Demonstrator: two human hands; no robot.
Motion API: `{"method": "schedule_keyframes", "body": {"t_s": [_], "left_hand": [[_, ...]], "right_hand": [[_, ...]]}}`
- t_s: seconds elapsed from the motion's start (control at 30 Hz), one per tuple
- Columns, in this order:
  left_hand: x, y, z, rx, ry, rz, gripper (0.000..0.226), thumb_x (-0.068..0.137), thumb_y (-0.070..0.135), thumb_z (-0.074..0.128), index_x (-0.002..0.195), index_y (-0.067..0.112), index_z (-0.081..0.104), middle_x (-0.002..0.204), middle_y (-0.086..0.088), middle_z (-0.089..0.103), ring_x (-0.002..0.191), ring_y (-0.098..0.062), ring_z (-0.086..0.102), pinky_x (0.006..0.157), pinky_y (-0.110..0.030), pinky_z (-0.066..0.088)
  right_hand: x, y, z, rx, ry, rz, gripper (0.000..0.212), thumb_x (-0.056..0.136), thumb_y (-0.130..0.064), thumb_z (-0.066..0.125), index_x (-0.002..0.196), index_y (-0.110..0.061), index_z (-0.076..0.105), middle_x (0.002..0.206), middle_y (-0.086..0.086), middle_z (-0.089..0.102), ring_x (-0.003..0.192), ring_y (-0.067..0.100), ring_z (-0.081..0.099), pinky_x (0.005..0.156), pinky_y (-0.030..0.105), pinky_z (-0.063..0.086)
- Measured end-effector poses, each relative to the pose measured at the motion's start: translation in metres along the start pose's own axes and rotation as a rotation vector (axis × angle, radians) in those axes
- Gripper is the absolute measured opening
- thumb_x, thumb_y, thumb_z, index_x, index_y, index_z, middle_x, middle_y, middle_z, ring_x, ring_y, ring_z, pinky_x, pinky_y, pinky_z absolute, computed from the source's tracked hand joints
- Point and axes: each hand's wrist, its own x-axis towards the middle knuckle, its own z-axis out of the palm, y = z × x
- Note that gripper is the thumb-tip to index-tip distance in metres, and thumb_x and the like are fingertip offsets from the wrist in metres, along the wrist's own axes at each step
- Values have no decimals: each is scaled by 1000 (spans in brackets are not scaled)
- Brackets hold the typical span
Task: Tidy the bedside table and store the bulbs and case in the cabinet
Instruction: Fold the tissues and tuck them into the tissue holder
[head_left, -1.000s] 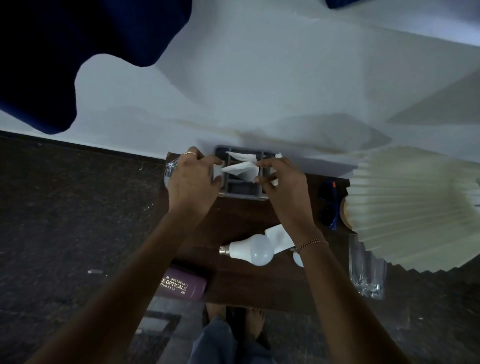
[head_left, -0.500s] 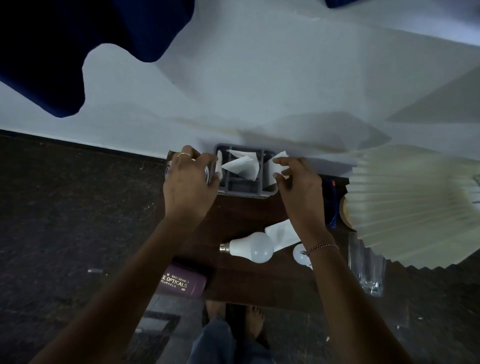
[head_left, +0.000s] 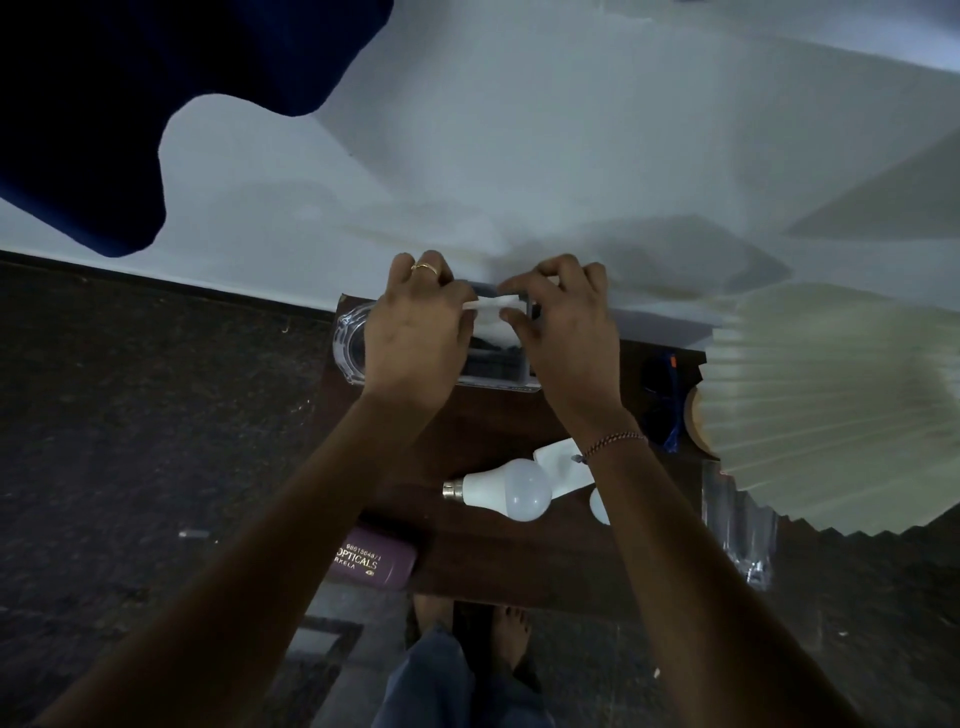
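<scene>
At the back of the desk (head_left: 519, 561), the left hand (head_left: 415, 332) and right hand (head_left: 566, 338) each pinch an end of a white paper (head_left: 491, 303) over a gray tray (head_left: 493, 366). A bulb (head_left: 506, 491) lies mid-desk; the purple case (head_left: 374, 564) sits at the front edge.

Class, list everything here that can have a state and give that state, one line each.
left hand: pinches the tissue
right hand: pinches the tissue
tissue: held over the organiser tray
bulb: lying on its side, on the table
spectacle case: closed, lying at the table edge
glass: upright
</scene>
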Motion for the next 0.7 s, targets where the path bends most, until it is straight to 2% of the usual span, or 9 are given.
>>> {"method": "schedule_keyframes", "body": {"t_s": [0.13,0.27,0.33,0.4,0.5,0.6,0.7], "left_hand": [[-4,0,2,-11,2,6,14,82,17,63,92,11,69,99,-10,59,101,-29,52,59,-29,33],[-9,0,12,-64,-62,-16,14,83,17,62,95,13,68,105,-8,57,106,-27,49,59,-29,34],[-11,-1,16,-59,-82,-9,13,83,19,63,94,14,68,105,-8,57,106,-26,48,61,-29,36],[-12,-1,17,-35,-88,-1,14,82,20,64,95,15,68,105,-8,58,105,-27,49,61,-28,36],[-12,-4,18,-23,-98,-1,15,83,20,62,96,16,68,105,-10,56,104,-28,48,61,-29,39],[-12,-8,17,-8,-112,-12,17,85,23,57,95,15,68,106,-11,56,102,-28,47,62,-31,39],[-13,-13,16,15,-113,-49,20,84,25,58,96,13,69,107,-11,55,101,-28,46,60,-28,35]], "right_hand": [[-2,5,0,-8,-4,15,20,82,-20,67,99,-11,67,106,9,58,106,26,47,67,23,42],[-8,9,2,-52,-77,14,19,82,-19,66,99,-12,66,109,7,56,109,25,44,71,27,48],[-11,10,2,-72,-87,19,18,80,-13,66,98,-14,67,113,8,55,112,26,43,75,30,51],[-12,12,1,-93,-96,28,19,80,-6,63,97,-13,67,121,10,53,116,30,42,84,38,51],[-10,13,1,-145,-152,39,19,80,-6,61,95,-15,68,138,12,43,126,34,34,96,46,41],[-2,13,4,-169,-176,30,39,82,5,54,107,-23,66,150,8,29,135,34,22,103,46,31],[6,12,5,-184,-156,62,55,83,11,46,123,-25,57,153,7,21,138,34,16,105,48,28]]}}
